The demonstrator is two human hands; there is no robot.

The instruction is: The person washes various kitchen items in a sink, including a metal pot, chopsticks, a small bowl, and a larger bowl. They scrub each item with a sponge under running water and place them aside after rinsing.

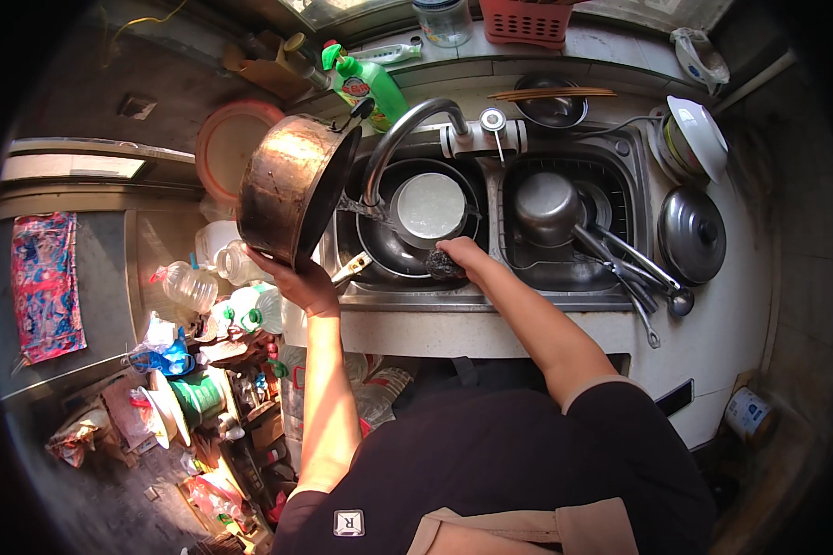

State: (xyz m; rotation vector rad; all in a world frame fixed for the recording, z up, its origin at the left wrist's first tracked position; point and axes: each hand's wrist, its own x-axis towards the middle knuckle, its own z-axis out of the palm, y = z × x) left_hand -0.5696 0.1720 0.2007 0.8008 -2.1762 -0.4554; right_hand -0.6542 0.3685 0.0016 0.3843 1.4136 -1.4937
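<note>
My left hand (304,283) holds up a browned metal pot (284,187) from below, tilted with its opening turned right over the sink's left basin. My right hand (461,257) grips a dark steel-wool scourer (444,265) at the near rim of a dark wok (382,251) in that basin. Inside the wok sits a round bowl (430,206) with pale, whitish contents. The curved faucet (416,111) reaches over the wok, and water runs close to its spout. A brush handle (352,268) leans at the basin's front left.
A saucepan (547,208) and ladles (679,300) occupy the right basin and its edge. Right of it are a pot lid (692,234) and stacked bowls (697,139). Behind stand a green spray bottle (371,87) and a bowl with chopsticks (555,92). Plastic bottles (189,286) crowd the left.
</note>
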